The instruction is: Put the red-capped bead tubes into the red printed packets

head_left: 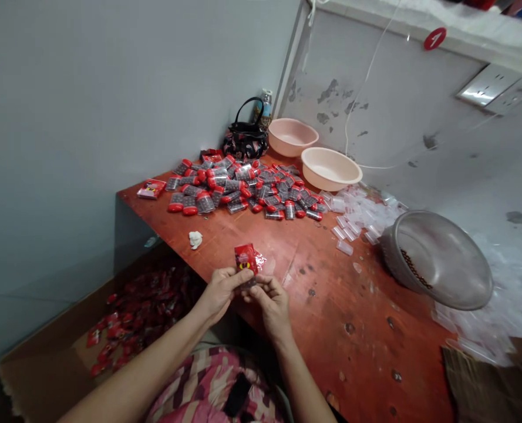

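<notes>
"Any writing you can read?"

"The round red sign [435, 39] on the wall ledge carries a white mark that looks like a 1. No brand name is legible."

"And the red packet [244, 258]?"

"It's over the surface [331, 305], near the front edge, between the 2 hands. There's a yellow and black print on it; the lettering is too small to make out."

"How are the fingers?"

"The left hand [219, 292] has its fingers clamped on the packet, thumb across the front. The right hand [273, 302] has its fingers pinched at the packet's lower right."

"Labels elsewhere?"

"None I can read. The red-capped containers [243, 185] lie heaped toward the wall, with a pink-and-red packet [151, 188] to their left. 2 basins, a pink basin [285, 144] and a cream basin [326, 178], stand behind them."
</notes>
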`<state>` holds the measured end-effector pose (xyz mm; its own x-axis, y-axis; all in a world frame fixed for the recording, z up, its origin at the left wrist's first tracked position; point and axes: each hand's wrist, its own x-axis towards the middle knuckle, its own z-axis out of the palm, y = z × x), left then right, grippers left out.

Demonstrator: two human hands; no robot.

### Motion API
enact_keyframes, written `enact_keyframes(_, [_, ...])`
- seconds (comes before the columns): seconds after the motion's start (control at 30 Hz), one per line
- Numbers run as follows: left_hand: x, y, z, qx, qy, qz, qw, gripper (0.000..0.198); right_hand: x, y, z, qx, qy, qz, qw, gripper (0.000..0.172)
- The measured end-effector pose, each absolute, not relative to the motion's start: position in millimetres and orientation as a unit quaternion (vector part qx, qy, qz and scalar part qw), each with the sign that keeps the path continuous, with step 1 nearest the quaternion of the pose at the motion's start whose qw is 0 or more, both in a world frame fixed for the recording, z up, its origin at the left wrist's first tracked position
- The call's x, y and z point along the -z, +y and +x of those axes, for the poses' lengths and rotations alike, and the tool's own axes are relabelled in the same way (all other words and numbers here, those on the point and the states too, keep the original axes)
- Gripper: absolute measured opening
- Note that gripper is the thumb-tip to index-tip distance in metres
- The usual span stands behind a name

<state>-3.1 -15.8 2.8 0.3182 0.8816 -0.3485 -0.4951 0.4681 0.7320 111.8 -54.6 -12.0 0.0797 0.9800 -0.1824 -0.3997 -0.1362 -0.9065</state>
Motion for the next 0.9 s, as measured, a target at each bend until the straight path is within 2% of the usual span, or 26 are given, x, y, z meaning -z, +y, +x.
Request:
enact_keyframes(0.07, [-2,-22,-2,-0.441,0.370,0.257,0.776,0.017,15,-50,110,-0.597,-0.298,-0.466,0.581,0.014])
enact_keyframes(0.23, [-1,-31,-19,-0.469,0.349,0.219,0.782,0.015,12,-41,95,-0.611,-0.314,-0.466,0.558,0.020])
enact_keyframes(0.3, [1,-34,-38,-0.531,0.367,0.164,0.746,0.018,7,-40,94,-0.614,-0.329,-0.472,0.541,0.019])
enact_keyframes(0.4, [8,-41,-64,-0.616,0.427,0.108,0.653,0.036,1,-40,106,-0.594,-0.335,-0.496,0.538,0.019])
enact_keyframes(0.47, [13,-44,-69,-0.582,0.483,0.152,0.636,0.041,1,-41,118,-0.574,-0.335,-0.514,0.542,0.018])
enact_keyframes(0.53, [17,-43,-61,-0.515,0.529,0.278,0.615,0.041,3,-41,128,-0.557,-0.337,-0.534,0.539,0.018])
enact_keyframes(0.6, [21,-32,-45,-0.459,0.538,0.478,0.521,0.037,5,-42,134,-0.546,-0.345,-0.550,0.530,0.020])
enact_keyframes(0.7, [30,-8,-19,-0.370,0.505,0.720,0.299,0.040,7,-46,135,-0.541,-0.364,-0.555,0.516,0.021])
enact_keyframes(0.8, [40,10,-6,-0.295,0.508,0.793,0.160,0.032,9,-49,137,-0.541,-0.381,-0.559,0.500,0.020])
enact_keyframes(0.9, [48,15,-5,-0.281,0.512,0.805,0.104,0.027,13,-47,141,-0.528,-0.389,-0.577,0.487,0.019])
